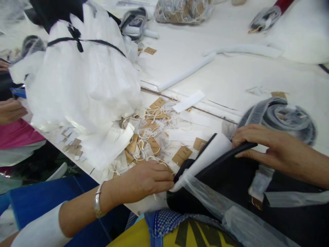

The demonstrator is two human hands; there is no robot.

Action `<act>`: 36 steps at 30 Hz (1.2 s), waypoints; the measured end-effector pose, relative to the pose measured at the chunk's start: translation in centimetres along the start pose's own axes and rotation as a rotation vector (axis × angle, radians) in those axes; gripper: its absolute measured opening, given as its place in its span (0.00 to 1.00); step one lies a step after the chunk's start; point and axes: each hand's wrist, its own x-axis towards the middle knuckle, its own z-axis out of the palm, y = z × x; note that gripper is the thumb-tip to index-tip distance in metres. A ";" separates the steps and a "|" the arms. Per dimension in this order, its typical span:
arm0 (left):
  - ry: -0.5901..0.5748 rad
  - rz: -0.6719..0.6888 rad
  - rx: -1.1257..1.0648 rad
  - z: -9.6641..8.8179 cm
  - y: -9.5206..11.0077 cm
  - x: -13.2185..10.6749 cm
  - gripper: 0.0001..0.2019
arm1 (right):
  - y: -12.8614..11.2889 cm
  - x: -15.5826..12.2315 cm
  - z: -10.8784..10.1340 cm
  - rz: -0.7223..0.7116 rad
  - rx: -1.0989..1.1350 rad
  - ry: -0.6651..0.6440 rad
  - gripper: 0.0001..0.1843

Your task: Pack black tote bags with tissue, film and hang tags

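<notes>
A black bag lies tilted at the table's front edge, its mouth spread and white stuffing sheet showing inside. Clear plastic wraps its strap and buckle. My right hand pinches the bag's upper black edge between thumb and fingers. My left hand, with a silver bangle at the wrist, is closed at the bag's left corner; its fingertips meet the edge there, partly hidden. Beside and beyond the left hand lies a pile of brown hang tags with white strings.
A tall bundle of white bags, tied with black cord, stands at left. A coiled, plastic-wrapped strap lies behind my right hand. White foam tubes and a bag of tags are farther back. Another person's hand is at far left.
</notes>
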 end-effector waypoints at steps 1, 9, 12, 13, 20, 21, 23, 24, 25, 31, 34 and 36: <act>0.014 0.011 0.034 0.1 -0.1 0.0 0.12 | -0.2 0.1 -0.2 -0.008 0.002 -0.006 0.12; 0.357 -0.404 -0.139 4.4 2.0 0.3 0.15 | -1.3 1.8 -1.4 0.026 0.044 -0.155 0.14; 0.404 -0.466 -0.336 4.3 3.1 0.4 0.14 | -0.8 1.6 -1.3 -0.008 0.030 -0.099 0.17; 0.394 -0.468 -0.375 4.0 3.2 0.4 0.13 | -0.7 1.4 -1.2 -0.021 0.027 -0.065 0.18; 0.416 -0.688 -0.916 2.5 3.9 1.4 0.08 | -0.5 -0.1 -0.1 -0.020 0.036 0.046 0.17; 0.431 -0.746 -1.047 2.5 4.1 1.6 0.08 | -0.5 -0.3 0.0 -0.017 0.040 0.050 0.17; 0.465 -0.843 -1.301 2.8 4.3 2.0 0.12 | -0.6 -0.4 0.0 -0.023 0.048 0.060 0.17; 0.483 -0.881 -1.396 3.0 4.3 2.3 0.13 | -0.7 -0.5 0.0 -0.028 0.055 0.067 0.16; 0.503 -0.910 -1.469 3.2 4.1 2.5 0.13 | -0.8 -0.5 0.0 -0.032 0.065 0.074 0.16; 0.228 -0.811 -1.609 3.9 0.9 3.6 0.14 | -1.4 0.3 1.0 0.013 0.118 0.043 0.14; 0.088 -0.744 -1.265 3.6 -0.5 4.0 0.11 | -1.2 0.5 1.8 0.084 0.136 -0.023 0.20; 0.130 -0.707 -0.852 3.3 -0.7 4.1 0.09 | -1.1 0.4 1.7 0.172 0.136 -0.038 0.34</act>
